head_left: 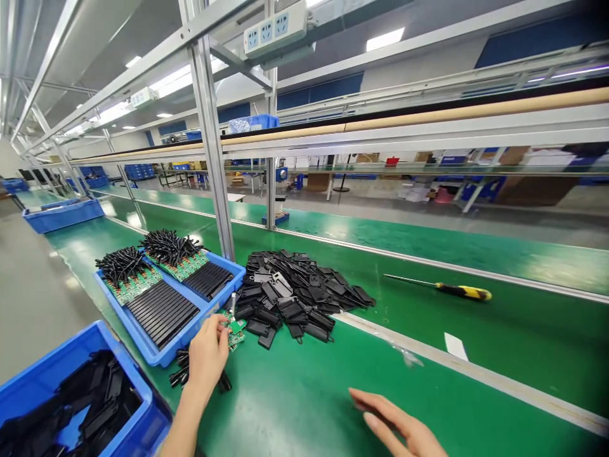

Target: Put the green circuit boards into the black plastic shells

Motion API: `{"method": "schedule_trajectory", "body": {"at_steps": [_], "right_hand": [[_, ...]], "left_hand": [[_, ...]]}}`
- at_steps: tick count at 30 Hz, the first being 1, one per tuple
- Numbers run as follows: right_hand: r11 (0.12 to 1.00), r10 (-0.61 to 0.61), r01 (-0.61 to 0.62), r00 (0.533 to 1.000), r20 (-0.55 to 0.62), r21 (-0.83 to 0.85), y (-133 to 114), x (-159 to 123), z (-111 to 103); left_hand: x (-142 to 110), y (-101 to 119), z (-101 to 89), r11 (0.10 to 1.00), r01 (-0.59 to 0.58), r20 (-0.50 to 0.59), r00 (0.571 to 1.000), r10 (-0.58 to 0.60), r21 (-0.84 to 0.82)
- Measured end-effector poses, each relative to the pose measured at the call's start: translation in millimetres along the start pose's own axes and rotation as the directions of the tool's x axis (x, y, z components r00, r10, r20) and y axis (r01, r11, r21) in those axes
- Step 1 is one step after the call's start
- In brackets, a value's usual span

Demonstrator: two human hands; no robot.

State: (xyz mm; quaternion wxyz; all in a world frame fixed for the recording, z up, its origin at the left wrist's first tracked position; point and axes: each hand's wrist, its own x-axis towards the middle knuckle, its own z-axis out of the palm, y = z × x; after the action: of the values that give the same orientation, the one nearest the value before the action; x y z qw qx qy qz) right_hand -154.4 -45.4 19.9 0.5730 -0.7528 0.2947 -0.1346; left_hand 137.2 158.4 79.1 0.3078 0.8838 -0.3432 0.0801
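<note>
We look down on a green bench [304, 406]. Our left hand [208, 355] closes its fingers [222, 330] around a small green circuit board [235, 330], held just above the bench beside a blue tray [190, 330] of boards and black strips. Just right of the board lies a heap of black plastic shells [295, 295]. Our right hand [394, 422] hovers low over the bench, fingers spread flat, holding nothing. A yellow-handled screwdriver [442, 289] lies farther away.
</note>
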Motion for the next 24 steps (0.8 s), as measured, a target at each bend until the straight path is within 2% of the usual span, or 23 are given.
{"method": "schedule_trajectory", "body": {"at_steps": [2,4,6,8,9,12,14,16,18,20,22,24], "right_hand": [[0.973,-0.014,-0.007,0.996,0.087,0.231,-13.0,4.1,26.1],[0.875,-0.001,-0.032,0.998,0.066,0.484,-17.0,7.3,49.7],[0.728,0.077,-0.058,0.997,0.002,0.683,-15.2,9.2,66.7],[0.634,0.161,-0.077,0.986,-0.034,0.770,-10.9,9.6,73.2],[0.631,0.177,-0.079,0.983,-0.044,0.772,-8.7,9.2,72.1],[0.736,0.129,-0.054,0.990,-0.061,0.675,-4.5,6.5,57.2],[0.798,0.082,-0.024,0.994,-0.069,0.603,-4.1,4.0,44.5],[0.828,0.048,0.017,0.994,-0.102,0.561,-5.0,1.2,34.4],[0.850,0.019,0.070,0.987,-0.163,0.522,-7.1,-1.4,27.2],[0.898,-0.025,0.132,0.967,-0.252,0.419,-10.3,-3.4,21.1],[0.958,-0.138,0.213,0.929,-0.344,0.191,-14.1,-4.3,14.8],[0.951,-0.308,0.288,0.863,-0.401,-0.111,-16.3,-3.9,8.6]], "left_hand": [[-9.0,29.0,9.4,0.949,-0.091,0.106,0.986,0.129,-0.303],[-14.9,52.6,23.1,0.876,-0.127,0.246,0.932,0.266,-0.466],[-11.8,63.9,38.2,0.877,-0.181,0.310,0.887,0.341,-0.445],[3.3,60.9,51.6,0.919,-0.227,0.277,0.906,0.320,-0.323],[14.4,54.8,56.7,0.942,-0.226,0.242,0.927,0.286,-0.246],[51.2,29.1,63.9,0.988,-0.149,0.142,0.978,0.152,-0.034],[68.8,15.8,62.9,0.992,-0.117,0.120,0.987,0.111,0.050],[76.3,12.6,60.3,0.989,-0.122,0.114,0.987,0.112,0.084],[74.2,20.8,59.1,0.986,-0.151,0.117,0.983,0.142,0.074],[65.2,38.1,62.1,0.978,-0.209,0.147,0.968,0.203,0.023],[52.0,60.7,70.3,0.959,-0.246,0.191,0.944,0.270,-0.141],[36.9,85.1,82.7,0.899,-0.168,0.262,0.920,0.290,-0.405]]}}
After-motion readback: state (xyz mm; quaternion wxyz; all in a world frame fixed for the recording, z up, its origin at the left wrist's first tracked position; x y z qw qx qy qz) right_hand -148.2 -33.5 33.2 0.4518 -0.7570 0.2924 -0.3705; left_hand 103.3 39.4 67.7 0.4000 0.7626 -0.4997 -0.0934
